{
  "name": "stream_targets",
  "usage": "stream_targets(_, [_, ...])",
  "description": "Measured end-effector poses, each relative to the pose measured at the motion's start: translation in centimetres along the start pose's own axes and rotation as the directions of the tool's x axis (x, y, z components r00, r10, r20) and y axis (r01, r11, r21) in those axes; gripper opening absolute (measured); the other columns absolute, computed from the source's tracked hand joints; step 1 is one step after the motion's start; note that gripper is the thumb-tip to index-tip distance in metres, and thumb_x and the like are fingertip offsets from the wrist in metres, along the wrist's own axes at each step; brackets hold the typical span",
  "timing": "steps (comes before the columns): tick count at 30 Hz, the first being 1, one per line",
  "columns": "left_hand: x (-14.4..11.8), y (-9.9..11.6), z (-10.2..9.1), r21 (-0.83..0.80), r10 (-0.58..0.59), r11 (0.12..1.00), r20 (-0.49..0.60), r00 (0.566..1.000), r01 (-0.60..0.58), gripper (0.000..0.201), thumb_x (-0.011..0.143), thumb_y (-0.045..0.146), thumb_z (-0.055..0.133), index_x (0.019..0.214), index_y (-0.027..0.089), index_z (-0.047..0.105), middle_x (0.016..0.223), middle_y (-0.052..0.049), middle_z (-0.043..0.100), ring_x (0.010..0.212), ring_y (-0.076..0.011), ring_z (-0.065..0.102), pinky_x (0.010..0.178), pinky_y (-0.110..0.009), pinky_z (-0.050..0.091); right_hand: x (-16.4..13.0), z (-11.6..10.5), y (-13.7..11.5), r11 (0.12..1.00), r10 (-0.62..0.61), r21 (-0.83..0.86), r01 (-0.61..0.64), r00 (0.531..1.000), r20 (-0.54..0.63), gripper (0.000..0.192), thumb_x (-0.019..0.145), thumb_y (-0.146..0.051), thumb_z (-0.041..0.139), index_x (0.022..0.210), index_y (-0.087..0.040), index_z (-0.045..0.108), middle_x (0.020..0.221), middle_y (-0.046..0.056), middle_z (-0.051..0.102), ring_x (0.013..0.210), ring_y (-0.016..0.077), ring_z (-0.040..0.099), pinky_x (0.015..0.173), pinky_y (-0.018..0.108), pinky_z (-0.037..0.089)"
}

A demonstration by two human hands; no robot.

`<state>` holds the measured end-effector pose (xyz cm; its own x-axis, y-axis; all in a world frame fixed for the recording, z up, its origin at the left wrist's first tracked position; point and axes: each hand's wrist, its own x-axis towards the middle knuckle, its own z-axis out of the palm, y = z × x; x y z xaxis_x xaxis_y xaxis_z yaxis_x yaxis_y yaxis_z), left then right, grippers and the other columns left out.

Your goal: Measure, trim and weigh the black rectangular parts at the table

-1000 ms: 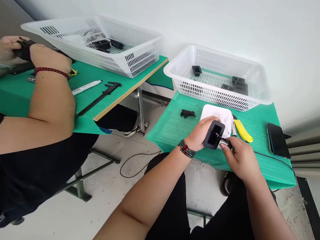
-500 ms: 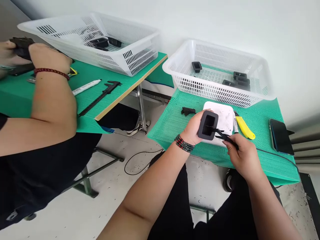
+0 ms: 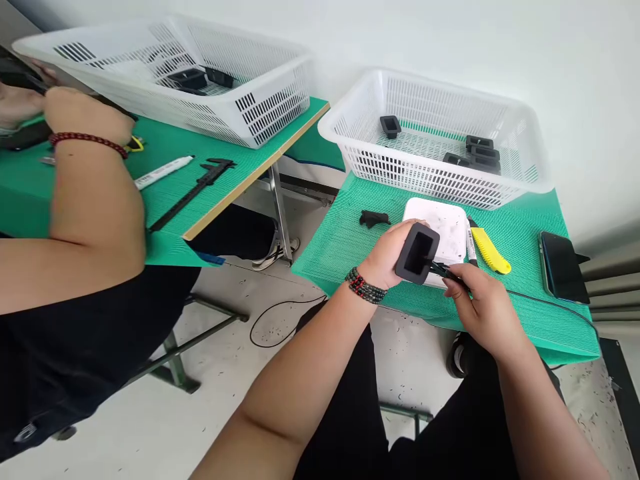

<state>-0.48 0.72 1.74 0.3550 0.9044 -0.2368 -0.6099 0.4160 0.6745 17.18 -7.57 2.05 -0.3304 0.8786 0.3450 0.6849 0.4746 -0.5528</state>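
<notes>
The left hand (image 3: 390, 253) is largely hidden behind the black hollow piece (image 3: 418, 256); the thumb side shows, while most of its fingers are out of sight, so how they curl underneath cannot be told. They hold the piece above the near edge of the white box (image 3: 447, 230), covering that box's left front corner. The piece's rectangular opening faces up toward the camera, its inside too dark to read. Its long axis slants steeply from upper right to lower left.

The fingers of the right hand (image 3: 483, 303) are closed around a slim dark tool (image 3: 443, 269), which runs from the hand up and leftward to the piece's right rim. Its tip is lost against the black, and whether it touches cannot be told.

The white box sits on the green-covered tabletop (image 3: 327, 257), with a marker (image 3: 471, 245) and a yellow-handled tool (image 3: 490, 252) just to its right and a crumpled black scrap (image 3: 375, 219) to its left. Behind it, the front wall of the white basket (image 3: 425, 177) partly hides the black pieces inside. At the left edge, a co-worker's hand (image 3: 20, 105) is cut off by the frame.
</notes>
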Motion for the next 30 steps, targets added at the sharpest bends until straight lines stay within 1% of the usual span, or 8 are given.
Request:
stream_targets(2, [-0.05, -0.06, 0.05, 0.003, 0.001, 1.0, 0.009, 1.0, -0.001, 0.016, 0.082, 0.018, 0.068, 0.068, 0.014, 0.062, 0.064, 0.003, 0.054, 0.055, -0.0086, 0.049, 0.055, -0.022, 0.04, 0.1, -0.03, 0.12, 0.999, -0.042, -0.011, 0.042, 0.998, -0.041, 0.011, 0.103, -0.022, 0.054, 0.101, -0.019, 0.065, 0.088, 0.007, 0.071, 0.079, 0.0206, 0.068, 0.067, 0.03, 0.051])
stream_targets(5, [-0.14, -0.22, 0.23, 0.0, 0.02, 1.0, 0.014, 1.0, -0.02, 0.016, 0.081, 0.019, 0.069, 0.068, 0.014, 0.063, 0.065, 0.003, 0.056, 0.057, -0.0092, 0.05, 0.057, -0.023, 0.041, 0.15, -0.08, 0.29, 0.997, -0.069, -0.043, 0.065, 0.991, -0.114, 0.012, 0.102, -0.023, 0.058, 0.093, -0.019, 0.066, 0.085, 0.006, 0.065, 0.075, 0.0193, 0.064, 0.066, 0.03, 0.05])
stream_targets(7, [-0.11, -0.39, 0.29, 0.016, 0.038, 0.999, 0.022, 0.999, -0.038, 0.017, 0.081, 0.018, 0.069, 0.066, 0.014, 0.062, 0.065, 0.002, 0.057, 0.058, -0.0095, 0.05, 0.057, -0.023, 0.041, 0.14, -0.09, 0.33, 0.996, -0.084, -0.055, 0.077, 0.986, -0.142, 0.011, 0.101, -0.02, 0.059, 0.093, -0.018, 0.067, 0.084, 0.006, 0.063, 0.074, 0.0185, 0.062, 0.066, 0.03, 0.05])
stream_targets(14, [0.28, -0.69, 0.0, 0.029, 0.047, 0.998, 0.031, 0.998, -0.048, 0.018, 0.084, 0.018, 0.064, 0.066, 0.014, 0.062, 0.064, 0.003, 0.054, 0.057, -0.0085, 0.047, 0.055, -0.022, 0.038, 0.03, -0.08, -0.19, 0.989, -0.141, -0.056, 0.135, 0.984, -0.11, 0.016, 0.1, -0.011, 0.054, 0.106, -0.017, 0.068, 0.085, 0.006, 0.061, 0.075, 0.0186, 0.061, 0.066, 0.03, 0.05])
stream_targets(19, [-0.04, -0.26, 0.02, 0.021, 0.005, 1.0, 0.053, 0.999, -0.006, 0.021, 0.088, 0.017, 0.062, 0.068, 0.014, 0.06, 0.064, 0.003, 0.052, 0.055, -0.0086, 0.046, 0.054, -0.022, 0.038, -0.06, -0.1, -0.37, 0.992, -0.127, -0.027, 0.126, 0.991, -0.052, 0.027, 0.1, -0.009, 0.048, 0.118, -0.019, 0.066, 0.092, 0.007, 0.065, 0.08, 0.0203, 0.065, 0.07, 0.032, 0.054])
stream_targets(24, [-0.21, 0.04, 0.14, 0.015, 0.007, 1.0, 0.028, 1.0, -0.008, 0.022, 0.086, 0.017, 0.066, 0.065, 0.015, 0.058, 0.063, 0.004, 0.051, 0.055, -0.0082, 0.046, 0.055, -0.022, 0.039, 0.1, 0.18, -0.22, 0.989, -0.144, -0.054, 0.14, 0.985, -0.097, 0.028, 0.101, -0.01, 0.049, 0.121, -0.02, 0.066, 0.099, 0.009, 0.069, 0.086, 0.0208, 0.067, 0.074, 0.033, 0.055])
stream_targets(27, [-0.18, 0.13, 0.21, -0.008, 0.009, 1.0, -0.002, 1.0, -0.009, 0.023, 0.085, 0.014, 0.063, 0.063, 0.015, 0.057, 0.063, 0.003, 0.052, 0.055, -0.0086, 0.047, 0.055, -0.022, 0.039, 0.12, 0.25, -0.09, 0.99, -0.126, -0.078, 0.115, 0.98, -0.154, 0.02, 0.101, -0.014, 0.052, 0.113, -0.02, 0.067, 0.097, 0.009, 0.071, 0.086, 0.021, 0.069, 0.074, 0.034, 0.055])
stream_targets(30, [-0.14, 0.24, 0.17, -0.053, -0.001, 0.999, -0.085, 0.996, -0.004, 0.022, 0.088, 0.013, 0.058, 0.066, 0.014, 0.061, 0.062, 0.002, 0.053, 0.055, -0.0091, 0.048, 0.055, -0.022, 0.04, -0.02, 0.11, 0.1, 0.998, 0.001, -0.061, -0.016, 0.971, -0.241, 0.009, 0.1, -0.021, 0.057, 0.102, -0.021, 0.066, 0.086, 0.006, 0.071, 0.078, 0.0214, 0.069, 0.068, 0.035, 0.054])
